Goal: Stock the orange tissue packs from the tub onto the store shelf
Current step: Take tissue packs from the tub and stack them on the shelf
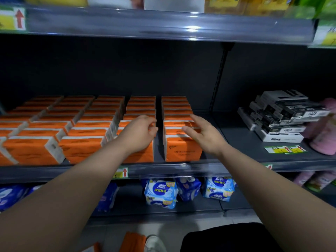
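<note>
Several rows of orange tissue packs (87, 135) fill the left and middle of the middle shelf (236, 135). My left hand (140, 131) hovers over the front of one row, fingers loosely curled with nothing in them. Over the front packs of the rightmost orange row (183, 151) lies my right hand (201, 133), fingers spread and resting on their tops. More orange packs (133, 240) show at the bottom edge near the floor; the tub itself is not visible.
Black and white boxes (280, 117) are stacked on the right of the same shelf, next to pink packs (323, 135). Blue and white packs (161, 193) stand on the shelf below. An upper shelf edge (163, 24) overhangs. A white shoe (154, 243) is on the floor.
</note>
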### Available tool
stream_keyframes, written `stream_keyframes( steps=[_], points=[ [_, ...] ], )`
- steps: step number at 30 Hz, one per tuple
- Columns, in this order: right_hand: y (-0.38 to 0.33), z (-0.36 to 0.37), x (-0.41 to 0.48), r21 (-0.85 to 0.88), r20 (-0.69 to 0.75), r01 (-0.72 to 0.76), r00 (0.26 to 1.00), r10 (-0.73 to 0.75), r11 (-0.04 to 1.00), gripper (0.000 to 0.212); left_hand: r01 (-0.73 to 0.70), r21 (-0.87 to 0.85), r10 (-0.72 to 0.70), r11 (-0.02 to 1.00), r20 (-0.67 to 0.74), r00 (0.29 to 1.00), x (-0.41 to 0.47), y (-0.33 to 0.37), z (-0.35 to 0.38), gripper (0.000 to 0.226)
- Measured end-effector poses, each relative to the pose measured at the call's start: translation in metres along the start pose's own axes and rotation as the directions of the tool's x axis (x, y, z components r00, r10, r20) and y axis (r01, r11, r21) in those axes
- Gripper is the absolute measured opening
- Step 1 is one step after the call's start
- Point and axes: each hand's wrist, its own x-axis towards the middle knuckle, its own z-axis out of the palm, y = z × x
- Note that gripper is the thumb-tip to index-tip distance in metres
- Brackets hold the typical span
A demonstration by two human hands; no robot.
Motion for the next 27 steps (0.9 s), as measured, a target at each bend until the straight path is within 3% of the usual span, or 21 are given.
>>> stream_keyframes(
  steps=[3,7,14,21,27],
  points=[
    [0.005,-0.006,0.001,0.092,0.048,-0.144,0.989,0.14,0.985,0.053,0.018,-0.029,-0.015,0.999,0.101,0.995,0.014,0.018,0.005,0.046],
    [0.012,-0.007,0.005,0.161,0.086,-0.286,0.958,0.275,0.945,0.054,0.043,0.088,-0.064,0.995,0.256,0.965,0.037,0.024,0.018,0.043],
    [0.013,-0.002,0.013,0.168,0.13,-0.241,0.967,0.221,0.956,0.03,0.071,0.113,-0.099,0.991,0.267,0.958,0.048,0.029,0.031,0.019],
    [0.01,0.001,0.009,0.13,0.099,-0.202,0.977,0.191,0.971,0.028,0.033,0.059,-0.047,0.998,0.26,0.964,0.042,0.018,0.025,0.03],
    [-0.018,0.004,0.012,-0.22,0.038,-0.061,0.997,0.071,0.974,0.052,-0.01,0.134,-0.009,0.991,0.139,0.99,0.017,0.005,-0.007,0.033]
  ],
)
